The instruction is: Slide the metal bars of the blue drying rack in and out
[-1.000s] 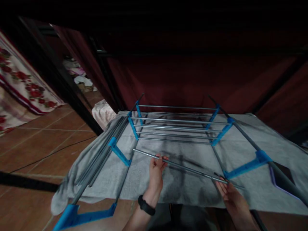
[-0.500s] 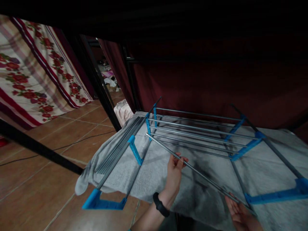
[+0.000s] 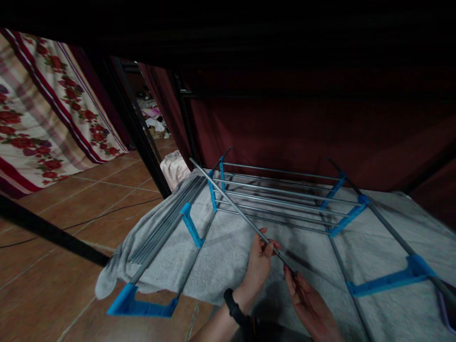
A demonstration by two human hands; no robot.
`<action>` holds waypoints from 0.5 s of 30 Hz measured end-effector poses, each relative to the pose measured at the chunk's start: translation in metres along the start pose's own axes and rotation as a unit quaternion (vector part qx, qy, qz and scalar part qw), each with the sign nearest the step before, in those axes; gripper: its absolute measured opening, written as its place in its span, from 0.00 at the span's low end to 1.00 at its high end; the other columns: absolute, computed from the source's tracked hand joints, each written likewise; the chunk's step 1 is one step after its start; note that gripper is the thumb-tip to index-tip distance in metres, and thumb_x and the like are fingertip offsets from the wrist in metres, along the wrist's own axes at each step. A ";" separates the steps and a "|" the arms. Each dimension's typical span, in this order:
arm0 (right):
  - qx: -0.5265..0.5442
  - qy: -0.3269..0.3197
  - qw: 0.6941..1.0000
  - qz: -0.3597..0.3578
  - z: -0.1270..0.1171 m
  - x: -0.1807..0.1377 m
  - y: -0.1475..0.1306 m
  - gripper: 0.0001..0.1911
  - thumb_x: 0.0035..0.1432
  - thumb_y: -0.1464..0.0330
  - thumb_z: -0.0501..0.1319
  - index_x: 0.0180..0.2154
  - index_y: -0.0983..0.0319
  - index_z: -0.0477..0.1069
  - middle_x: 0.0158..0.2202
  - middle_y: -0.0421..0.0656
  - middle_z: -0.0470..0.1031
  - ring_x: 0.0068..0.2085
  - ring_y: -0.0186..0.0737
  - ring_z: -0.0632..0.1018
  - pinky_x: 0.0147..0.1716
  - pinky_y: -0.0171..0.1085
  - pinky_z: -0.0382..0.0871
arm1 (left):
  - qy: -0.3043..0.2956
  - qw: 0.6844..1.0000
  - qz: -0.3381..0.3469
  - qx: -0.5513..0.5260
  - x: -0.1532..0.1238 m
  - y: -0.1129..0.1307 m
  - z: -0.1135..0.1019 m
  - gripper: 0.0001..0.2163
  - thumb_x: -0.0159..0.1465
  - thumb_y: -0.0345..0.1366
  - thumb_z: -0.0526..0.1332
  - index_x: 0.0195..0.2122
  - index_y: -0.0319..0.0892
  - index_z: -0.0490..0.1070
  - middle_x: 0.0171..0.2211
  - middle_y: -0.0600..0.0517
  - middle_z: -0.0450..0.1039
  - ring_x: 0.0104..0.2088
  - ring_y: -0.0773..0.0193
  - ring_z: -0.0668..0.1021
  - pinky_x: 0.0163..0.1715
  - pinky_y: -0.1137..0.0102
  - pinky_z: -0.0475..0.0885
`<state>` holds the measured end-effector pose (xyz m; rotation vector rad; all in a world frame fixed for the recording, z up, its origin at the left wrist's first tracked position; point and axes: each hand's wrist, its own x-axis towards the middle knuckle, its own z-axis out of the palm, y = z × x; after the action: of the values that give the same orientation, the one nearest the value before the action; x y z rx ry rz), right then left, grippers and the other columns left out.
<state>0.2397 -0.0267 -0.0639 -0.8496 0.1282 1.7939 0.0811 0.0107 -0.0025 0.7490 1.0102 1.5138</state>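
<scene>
My left hand [image 3: 261, 259], with a dark band at the wrist, is closed around a thin grey metal rod [image 3: 233, 205]. My right hand [image 3: 307, 300] pinches the same rod at its near end, close beside the left. The rod slants up and left across a partly assembled rack [image 3: 281, 184] of grey tubes and blue plastic brackets. Several crossbars join the rack's sides at the back. Another blue bracket [image 3: 395, 275] sits on the right side tube. Several loose rods [image 3: 171, 218] lie in a row at the left.
Grey blanket [image 3: 231, 256] covers the bed surface under the rack. Black bed posts [image 3: 142, 137] stand at the left, with tiled floor [image 3: 107, 199] beyond. Dark red curtain [image 3: 285, 133] hangs behind, and a floral cloth [image 3: 64, 109] hangs at far left. A cable [image 3: 117, 209] crosses the floor.
My right hand has come left, close to my left hand. The rod has shifted up and left, its far end now reaching past the rack's left brackets. The view has moved slightly.
</scene>
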 end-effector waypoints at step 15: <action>-0.065 0.011 0.997 0.036 -0.019 0.000 0.011 0.11 0.65 0.75 0.61 0.39 0.60 0.83 0.43 0.47 0.88 0.45 0.41 0.89 0.50 0.41 0.86 | 0.001 1.000 0.018 -0.014 0.015 0.018 -0.004 0.18 0.61 0.44 0.73 0.48 0.46 0.71 0.33 0.54 0.76 0.36 0.58 0.83 0.45 0.60 0.76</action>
<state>0.2396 -0.0403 -0.0811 -0.9677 0.0563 1.8768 0.0669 0.0241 0.0113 0.7489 0.9798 1.5582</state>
